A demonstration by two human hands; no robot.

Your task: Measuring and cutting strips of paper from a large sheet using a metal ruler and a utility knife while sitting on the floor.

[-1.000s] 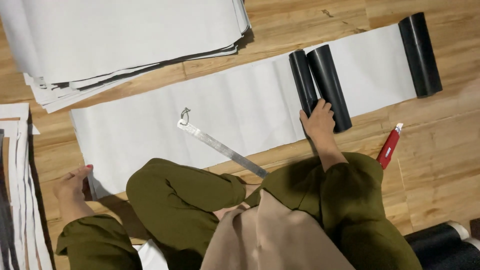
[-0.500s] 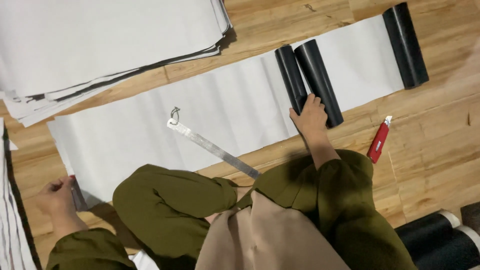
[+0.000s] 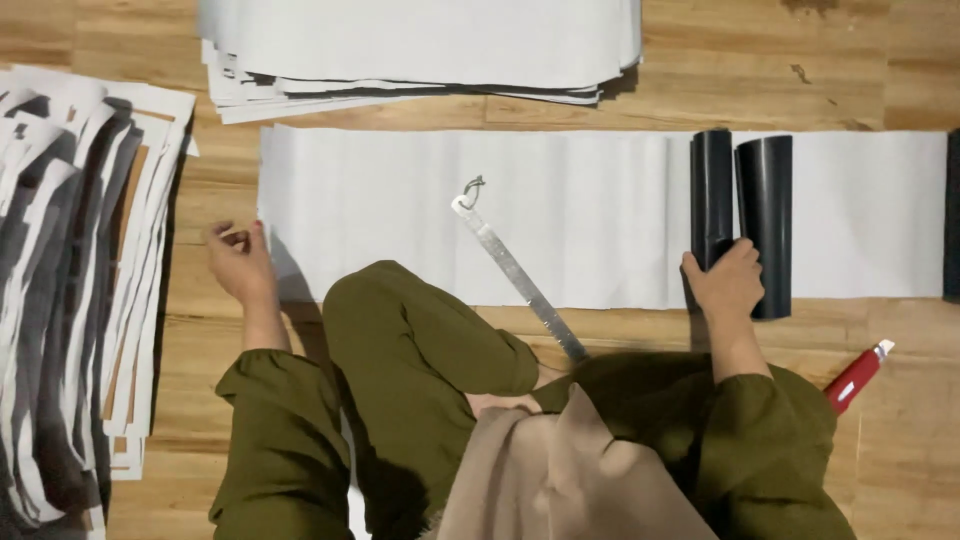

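Note:
A long white sheet [image 3: 400,210] lies flat across the wooden floor [image 3: 820,70] in front of my folded legs in olive trousers. My left hand [image 3: 238,262] is at the sheet's left edge with fingers curled on its near corner. My right hand [image 3: 728,282] grips the near end of a black roll [image 3: 712,190], which lies on the sheet beside a second black roll [image 3: 768,200]. A metal ruler [image 3: 515,270] with a ring at its far end lies slanted on the sheet between my hands.
A red utility knife [image 3: 855,377] lies on the floor by my right elbow. A thick stack of white sheets [image 3: 420,40] sits beyond the long sheet. A fanned pile of white-and-black sheets [image 3: 70,280] runs down the left. Another black roll [image 3: 952,215] shows at the right edge.
The view has turned, so the sheet now lies level across the frame and the left pile shows. Both hands stay at the same places on the sheet and the roll.

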